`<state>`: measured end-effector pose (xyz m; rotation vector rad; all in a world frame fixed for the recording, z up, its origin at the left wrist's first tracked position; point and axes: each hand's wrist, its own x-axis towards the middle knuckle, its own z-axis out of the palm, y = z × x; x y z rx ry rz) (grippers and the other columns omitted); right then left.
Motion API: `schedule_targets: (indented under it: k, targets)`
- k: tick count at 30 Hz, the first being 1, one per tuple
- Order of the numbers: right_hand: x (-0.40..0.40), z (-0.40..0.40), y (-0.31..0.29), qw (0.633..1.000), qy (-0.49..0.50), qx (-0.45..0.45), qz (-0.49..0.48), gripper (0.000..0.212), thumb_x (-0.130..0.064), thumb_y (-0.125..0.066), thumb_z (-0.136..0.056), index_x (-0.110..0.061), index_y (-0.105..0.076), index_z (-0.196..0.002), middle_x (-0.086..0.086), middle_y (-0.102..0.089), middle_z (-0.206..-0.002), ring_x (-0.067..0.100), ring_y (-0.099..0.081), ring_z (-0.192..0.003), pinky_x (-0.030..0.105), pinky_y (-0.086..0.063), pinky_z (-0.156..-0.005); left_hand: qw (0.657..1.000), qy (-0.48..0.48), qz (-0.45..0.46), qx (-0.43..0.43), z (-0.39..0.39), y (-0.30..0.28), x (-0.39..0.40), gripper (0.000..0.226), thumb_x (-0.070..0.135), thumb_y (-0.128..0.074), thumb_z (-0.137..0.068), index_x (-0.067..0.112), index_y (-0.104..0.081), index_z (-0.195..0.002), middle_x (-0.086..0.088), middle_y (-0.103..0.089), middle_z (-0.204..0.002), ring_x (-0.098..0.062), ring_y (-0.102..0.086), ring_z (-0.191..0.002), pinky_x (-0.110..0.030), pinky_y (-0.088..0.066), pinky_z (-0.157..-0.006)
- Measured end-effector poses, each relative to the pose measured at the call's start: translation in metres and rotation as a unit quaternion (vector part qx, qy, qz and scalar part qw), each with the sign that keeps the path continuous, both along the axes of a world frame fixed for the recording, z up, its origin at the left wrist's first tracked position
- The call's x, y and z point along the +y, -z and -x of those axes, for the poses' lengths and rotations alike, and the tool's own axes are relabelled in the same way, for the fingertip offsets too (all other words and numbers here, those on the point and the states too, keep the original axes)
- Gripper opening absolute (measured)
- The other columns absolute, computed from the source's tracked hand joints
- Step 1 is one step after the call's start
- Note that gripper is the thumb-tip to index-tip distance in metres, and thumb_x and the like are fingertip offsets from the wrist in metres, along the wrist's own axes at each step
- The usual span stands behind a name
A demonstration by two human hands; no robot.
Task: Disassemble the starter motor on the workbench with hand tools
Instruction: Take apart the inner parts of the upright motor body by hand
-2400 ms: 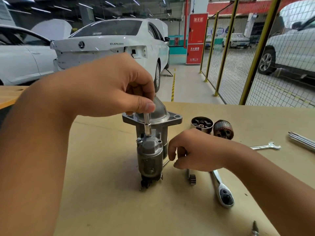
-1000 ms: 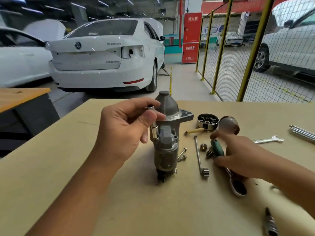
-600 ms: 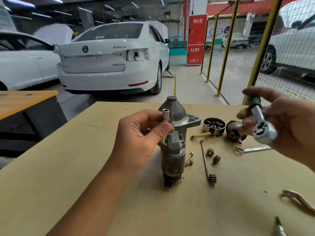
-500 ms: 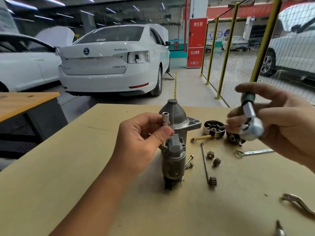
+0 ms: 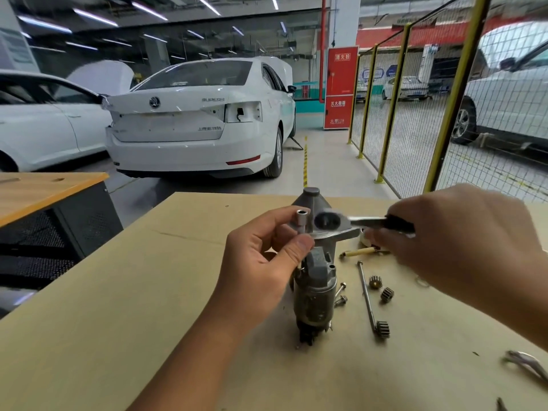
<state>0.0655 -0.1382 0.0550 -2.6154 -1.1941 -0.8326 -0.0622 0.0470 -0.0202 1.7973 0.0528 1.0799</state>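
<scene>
- Starter motor: we found it standing upright on the worktop, nose cone uppermost, near the middle of the view.
- Left hand: our grip was pinched on a long socket, thumb and fingers curled round its shaft, the open end up, just beside the motor's flange.
- Right hand: our grip was clamped round the dark handle of a ratchet, held level, its round head just right of the socket's top and apart from it.
- Long bolt: we logged it lying on the worktop right of the motor, with a small gear at its near end.
- Two more small gears: lying loose just right of the bolt.
- Short bolts: a pair resting against the motor's right side.
- Yellow-handled tool: lying beyond the bolt, partly hidden by our right hand.
- Pliers: at the worktop's near right edge.
- White car: parked behind the worktop.
</scene>
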Motion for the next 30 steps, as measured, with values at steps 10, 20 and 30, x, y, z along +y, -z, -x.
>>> schedule_targets:
  k: [10,20,30]
  targets:
    - [0.010,0.005,-0.002,0.964,-0.207,0.107,-0.127,0.026,-0.036,-0.063,-0.085,-0.027,-0.071,-0.108,-0.008,-0.063,-0.097,0.000,-0.055,-0.066,0.018,-0.041,-0.060,1.000,0.012,0.014,0.006,0.000,-0.001,0.002,0.023,0.015,-0.078,-0.089,0.029,-0.076,-0.108,-0.021,-0.062,-0.080,-0.033,-0.054,-0.066,-0.029,-0.053,-0.058]
    - [0.019,0.006,-0.013,0.939,-0.283,0.193,-0.019,0.067,-0.026,-0.059,-0.099,-0.067,-0.021,-0.137,-0.010,-0.068,-0.078,0.007,-0.065,-0.068,0.034,-0.052,-0.061,1.000,0.006,0.012,0.018,0.000,0.000,-0.003,0.028,0.030,-0.073,-0.084,0.040,-0.075,-0.110,-0.002,-0.062,-0.076,-0.021,-0.059,-0.070,-0.029,-0.057,-0.057]
    - [0.022,0.014,-0.027,0.961,-0.229,0.150,0.045,0.062,-0.027,-0.057,-0.100,-0.071,-0.024,-0.127,-0.014,-0.062,-0.074,0.006,-0.061,-0.058,0.033,-0.055,-0.051,1.000,0.007,0.010,0.025,0.000,0.000,-0.004,0.030,0.031,-0.072,-0.085,0.040,-0.075,-0.114,0.009,-0.062,-0.074,-0.024,-0.059,-0.072,-0.028,-0.058,-0.058]
